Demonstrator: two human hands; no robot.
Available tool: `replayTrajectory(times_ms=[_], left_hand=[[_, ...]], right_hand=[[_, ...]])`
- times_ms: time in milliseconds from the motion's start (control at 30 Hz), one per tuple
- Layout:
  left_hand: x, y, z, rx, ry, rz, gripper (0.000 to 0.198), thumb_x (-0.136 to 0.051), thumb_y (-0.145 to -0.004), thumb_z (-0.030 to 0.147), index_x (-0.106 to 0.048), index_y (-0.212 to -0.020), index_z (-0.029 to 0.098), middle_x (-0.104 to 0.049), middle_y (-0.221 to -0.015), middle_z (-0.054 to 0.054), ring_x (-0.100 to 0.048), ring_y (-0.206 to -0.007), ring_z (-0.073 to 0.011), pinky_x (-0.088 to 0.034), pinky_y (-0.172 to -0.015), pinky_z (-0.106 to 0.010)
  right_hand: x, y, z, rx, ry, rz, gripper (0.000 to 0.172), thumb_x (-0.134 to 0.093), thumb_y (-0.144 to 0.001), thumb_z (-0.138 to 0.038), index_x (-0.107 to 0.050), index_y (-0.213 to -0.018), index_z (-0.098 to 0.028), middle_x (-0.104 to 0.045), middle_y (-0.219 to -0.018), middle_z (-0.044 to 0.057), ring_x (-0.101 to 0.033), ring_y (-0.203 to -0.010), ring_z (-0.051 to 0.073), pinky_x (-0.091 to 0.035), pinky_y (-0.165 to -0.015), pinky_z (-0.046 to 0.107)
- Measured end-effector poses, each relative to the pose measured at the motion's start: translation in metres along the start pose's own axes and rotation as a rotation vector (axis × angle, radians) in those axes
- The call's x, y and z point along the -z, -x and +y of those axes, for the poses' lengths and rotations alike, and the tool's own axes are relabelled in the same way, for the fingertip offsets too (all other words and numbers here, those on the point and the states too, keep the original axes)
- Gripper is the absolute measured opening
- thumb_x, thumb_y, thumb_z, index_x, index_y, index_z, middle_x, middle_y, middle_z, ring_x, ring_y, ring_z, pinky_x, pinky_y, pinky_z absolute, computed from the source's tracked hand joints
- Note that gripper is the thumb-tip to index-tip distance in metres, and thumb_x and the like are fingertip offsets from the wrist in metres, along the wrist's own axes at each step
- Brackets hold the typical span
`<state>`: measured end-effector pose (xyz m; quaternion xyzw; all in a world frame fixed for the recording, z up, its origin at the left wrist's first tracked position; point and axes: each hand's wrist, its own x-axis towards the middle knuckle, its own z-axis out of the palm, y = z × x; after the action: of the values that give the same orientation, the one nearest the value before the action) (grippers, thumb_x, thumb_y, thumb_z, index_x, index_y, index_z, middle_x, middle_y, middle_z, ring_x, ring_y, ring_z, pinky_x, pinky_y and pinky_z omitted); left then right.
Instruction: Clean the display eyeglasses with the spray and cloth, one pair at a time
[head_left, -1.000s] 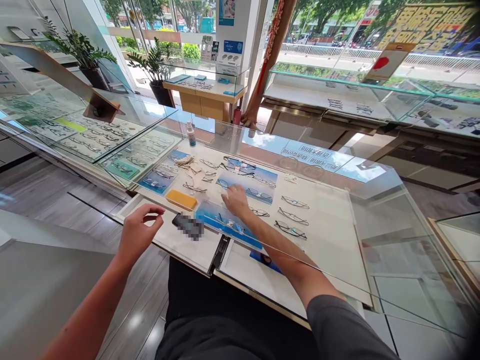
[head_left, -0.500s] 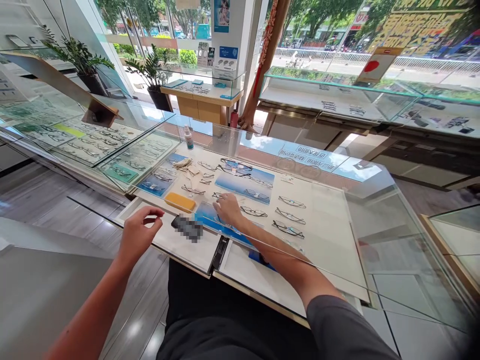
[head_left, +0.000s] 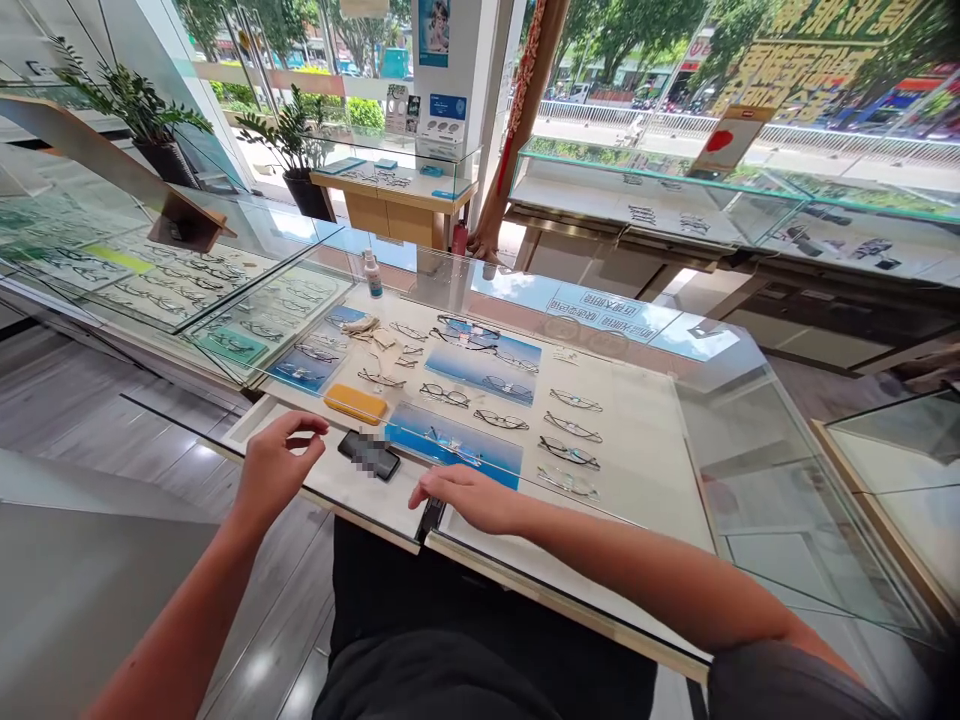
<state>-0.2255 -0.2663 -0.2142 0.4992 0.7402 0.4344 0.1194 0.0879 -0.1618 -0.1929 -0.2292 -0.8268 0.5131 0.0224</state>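
Note:
My right hand (head_left: 469, 496) lies flat, fingers stretched, on the near edge of a pulled-out white display tray (head_left: 645, 470) under a glass counter top. Several pairs of eyeglasses (head_left: 500, 419) lie in rows on that tray, some on blue picture cards (head_left: 457, 440). My left hand (head_left: 276, 465) hovers over the front edge of the left-hand tray (head_left: 345, 487), its fingers loosely curled with thumb and forefinger close together; I see nothing in them. A dark phone (head_left: 368, 454) and a yellow glasses case (head_left: 355, 403) lie just beyond it.
A small spray bottle (head_left: 372, 274) stands at the back of the tray beside folded cloths. More glass showcases with eyeglasses run along the left (head_left: 150, 270) and far right (head_left: 675, 200). Potted plants (head_left: 142, 120) stand at the back left. Grey floor lies to my left.
My right hand drew back from the middle of the eyeglass rows to the tray's near edge. The left hand stayed where it was.

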Motion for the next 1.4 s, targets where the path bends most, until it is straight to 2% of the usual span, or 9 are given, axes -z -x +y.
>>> replayTrajectory(times_ms=[100,233,433,700,867,967,1133,1233,1400], left_hand=[[-0.001,0.000,-0.001,-0.010,0.001,0.017,0.019,-0.066,-0.086,0.031,-0.079,-0.097,0.024,-0.081,-0.101,-0.004,-0.079,-0.093,-0.0212,-0.071,-0.086,-0.033],[-0.001,-0.002,-0.002,-0.018,0.006,0.007,0.020,-0.067,-0.085,0.033,-0.079,-0.099,0.024,-0.082,-0.104,-0.004,-0.080,-0.094,-0.0213,-0.071,-0.086,-0.033],[0.000,-0.004,0.001,-0.035,0.001,-0.006,0.023,-0.065,-0.083,0.032,-0.079,-0.099,0.023,-0.083,-0.102,-0.005,-0.082,-0.094,-0.0226,-0.072,-0.084,-0.033],[0.001,-0.004,0.002,-0.056,0.023,0.002,0.024,-0.062,-0.079,0.029,-0.079,-0.096,0.023,-0.084,-0.100,-0.006,-0.082,-0.091,-0.0223,-0.072,-0.082,-0.032],[0.000,-0.003,-0.001,-0.060,0.014,-0.001,0.025,-0.061,-0.079,0.029,-0.079,-0.096,0.023,-0.084,-0.101,-0.006,-0.082,-0.091,-0.0221,-0.071,-0.081,-0.031],[0.000,-0.003,-0.001,-0.064,0.007,0.000,0.024,-0.061,-0.080,0.030,-0.079,-0.095,0.024,-0.084,-0.100,-0.006,-0.082,-0.092,-0.0227,-0.071,-0.081,-0.032],[0.001,-0.002,0.001,-0.052,0.009,-0.021,0.023,-0.063,-0.080,0.030,-0.079,-0.095,0.023,-0.083,-0.098,-0.005,-0.081,-0.089,-0.0217,-0.072,-0.083,-0.033],[0.002,-0.002,0.002,-0.054,-0.006,-0.040,0.023,-0.063,-0.081,0.031,-0.079,-0.096,0.024,-0.083,-0.099,-0.004,-0.081,-0.090,-0.0223,-0.071,-0.084,-0.033],[0.004,-0.001,0.006,0.005,-0.039,-0.056,0.026,-0.062,-0.080,0.032,-0.079,-0.098,0.024,-0.083,-0.103,-0.004,-0.080,-0.094,-0.0230,-0.070,-0.089,-0.034]], right_hand=[[0.047,0.011,-0.028,0.112,0.245,0.148,0.046,-0.046,-0.115,-0.056,-0.081,-0.114,-0.026,-0.082,-0.116,0.008,-0.073,-0.110,0.027,-0.056,-0.100,0.042],[0.122,-0.023,-0.025,0.070,0.731,0.473,0.034,-0.056,-0.111,-0.040,-0.082,-0.112,-0.019,-0.078,-0.128,0.014,-0.064,-0.126,0.035,-0.046,-0.116,0.055],[0.179,-0.094,0.016,-0.160,0.965,0.498,0.028,-0.066,-0.105,-0.030,-0.085,-0.120,-0.015,-0.075,-0.140,0.019,-0.058,-0.134,0.040,-0.046,-0.117,0.055],[0.178,-0.134,0.031,-0.235,1.029,0.480,0.028,-0.062,-0.104,-0.026,-0.086,-0.110,-0.013,-0.079,-0.127,0.024,-0.063,-0.127,0.040,-0.049,-0.113,0.053],[0.176,-0.137,0.022,-0.289,1.011,0.481,0.034,-0.070,-0.108,-0.046,-0.076,-0.126,-0.018,-0.075,-0.136,0.013,-0.068,-0.130,0.029,-0.053,-0.117,0.054],[0.170,-0.126,0.008,-0.286,0.945,0.463,0.027,-0.067,-0.108,-0.037,-0.081,-0.114,-0.014,-0.080,-0.124,0.017,-0.074,-0.119,0.031,-0.056,-0.109,0.049],[0.145,-0.072,-0.023,-0.169,0.771,0.406,0.024,-0.061,-0.102,-0.021,-0.085,-0.097,-0.016,-0.084,-0.119,0.014,-0.076,-0.103,0.027,-0.054,-0.086,0.036],[0.121,-0.021,-0.036,-0.100,0.642,0.307,0.017,-0.067,-0.097,-0.023,-0.083,-0.090,-0.023,-0.084,-0.108,0.004,-0.075,-0.097,0.021,-0.054,-0.085,0.032],[0.086,0.054,-0.036,-0.144,0.348,0.078,0.014,-0.070,-0.091,-0.022,-0.079,-0.081,-0.024,-0.083,-0.098,0.003,-0.074,-0.092,0.022,-0.053,-0.081,0.033]])
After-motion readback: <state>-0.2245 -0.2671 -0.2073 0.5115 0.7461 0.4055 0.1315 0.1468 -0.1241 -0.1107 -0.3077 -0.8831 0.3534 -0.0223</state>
